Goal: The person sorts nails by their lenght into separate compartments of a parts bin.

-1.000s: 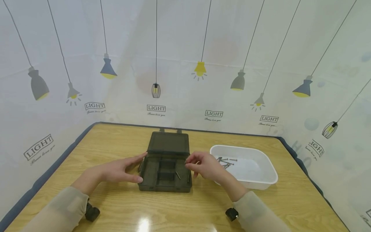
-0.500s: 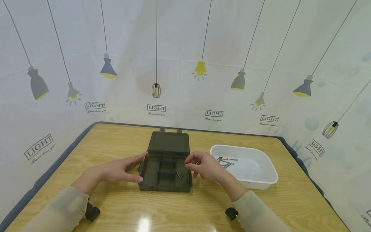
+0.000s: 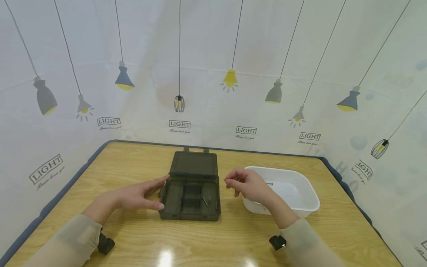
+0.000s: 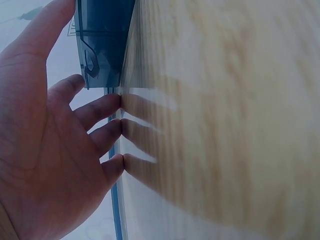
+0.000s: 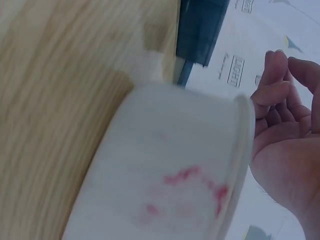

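Right hand (image 3: 249,184) moved clear of box edge (image 3: 218,202).

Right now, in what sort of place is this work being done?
Probably an indoor work corner: a wood-grain table, a pale lamp-printed wall covering behind it, and an open dark box beside a white tray.

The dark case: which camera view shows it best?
The head view: nearly the whole case, open lid and compartments included, is visible. The left wrist view shows only part of its side; the right wrist view, only a cropped portion beyond the white tub.
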A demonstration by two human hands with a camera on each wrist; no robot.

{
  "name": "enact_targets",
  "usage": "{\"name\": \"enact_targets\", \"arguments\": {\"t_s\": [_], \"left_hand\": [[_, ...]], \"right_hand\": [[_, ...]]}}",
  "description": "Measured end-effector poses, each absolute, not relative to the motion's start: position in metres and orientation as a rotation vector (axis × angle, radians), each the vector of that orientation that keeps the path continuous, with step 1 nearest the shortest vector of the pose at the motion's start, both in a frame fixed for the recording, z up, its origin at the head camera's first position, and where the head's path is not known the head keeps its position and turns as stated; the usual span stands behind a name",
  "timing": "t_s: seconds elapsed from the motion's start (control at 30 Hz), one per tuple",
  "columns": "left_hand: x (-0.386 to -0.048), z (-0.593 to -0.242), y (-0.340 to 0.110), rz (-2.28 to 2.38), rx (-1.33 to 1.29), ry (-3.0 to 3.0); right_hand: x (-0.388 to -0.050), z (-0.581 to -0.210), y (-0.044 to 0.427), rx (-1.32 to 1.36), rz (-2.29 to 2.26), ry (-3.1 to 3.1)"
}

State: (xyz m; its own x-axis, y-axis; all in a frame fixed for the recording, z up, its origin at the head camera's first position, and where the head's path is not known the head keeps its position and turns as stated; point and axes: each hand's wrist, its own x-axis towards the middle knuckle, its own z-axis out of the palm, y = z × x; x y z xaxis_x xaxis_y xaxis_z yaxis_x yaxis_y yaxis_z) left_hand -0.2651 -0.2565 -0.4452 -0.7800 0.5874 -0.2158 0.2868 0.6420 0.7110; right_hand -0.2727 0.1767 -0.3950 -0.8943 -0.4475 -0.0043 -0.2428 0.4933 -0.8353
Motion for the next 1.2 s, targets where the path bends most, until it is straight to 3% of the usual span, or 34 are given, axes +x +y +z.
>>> {"name": "enact_targets", "arguments": {"t_s": [0.4, 0.7, 0.93, 1.2], "left_hand": [[-0.264, -0.441, -0.256, 0.954, 0.678, 2.424], [-0.263, -0.440, -0.255, 0.947, 0.658, 2.425], [-0.262, -0.439, -0.256, 0.953, 0.659, 2.425], [-0.261, -0.438, -0.255, 0.942, 0.685, 2.428]], "right_hand": [[-0.294, -0.389, 0.252, -0.376, -1.424, 2.597], [-0.306, -0.402, 0.296, -0.242, -1.207, 2.662], [-0.315, -0.414, 0.317, -0.019, -1.113, 2.643], [-0.318, -0.424, 0.322, -0.009, -1.044, 2.662]]}}
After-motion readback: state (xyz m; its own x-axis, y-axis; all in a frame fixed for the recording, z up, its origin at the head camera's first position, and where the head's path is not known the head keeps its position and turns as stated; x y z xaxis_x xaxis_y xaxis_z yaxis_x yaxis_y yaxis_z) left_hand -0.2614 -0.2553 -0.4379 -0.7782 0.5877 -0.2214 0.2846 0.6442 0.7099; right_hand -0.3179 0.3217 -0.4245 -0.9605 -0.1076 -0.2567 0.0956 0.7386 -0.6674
